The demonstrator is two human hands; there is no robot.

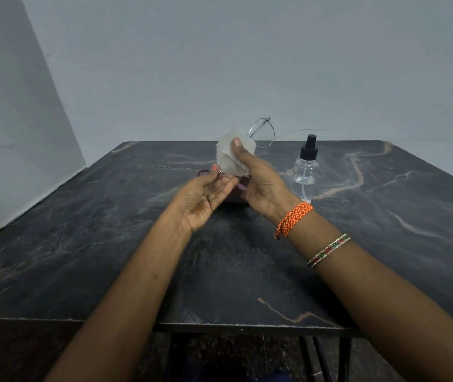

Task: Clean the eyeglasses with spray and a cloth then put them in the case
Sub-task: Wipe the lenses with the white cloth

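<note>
Thin wire-rimmed eyeglasses point(261, 132) are held up above the middle of the dark marble table point(109, 257). My left hand point(206, 198) pinches the lower rim between thumb and fingers. A white cloth point(229, 154) is pressed over the lower lens by my right hand point(258, 180), thumb on top. The upper lens and one temple arm stick out to the right of the cloth. A dark purple case point(233, 195) lies on the table under my hands, mostly hidden. A clear spray bottle point(305, 169) with a black nozzle stands upright just right of my right hand.
A grey wall stands behind the table and a white panel point(27, 133) leans at the left. The table's near edge runs just below my forearms, with black metal legs beneath.
</note>
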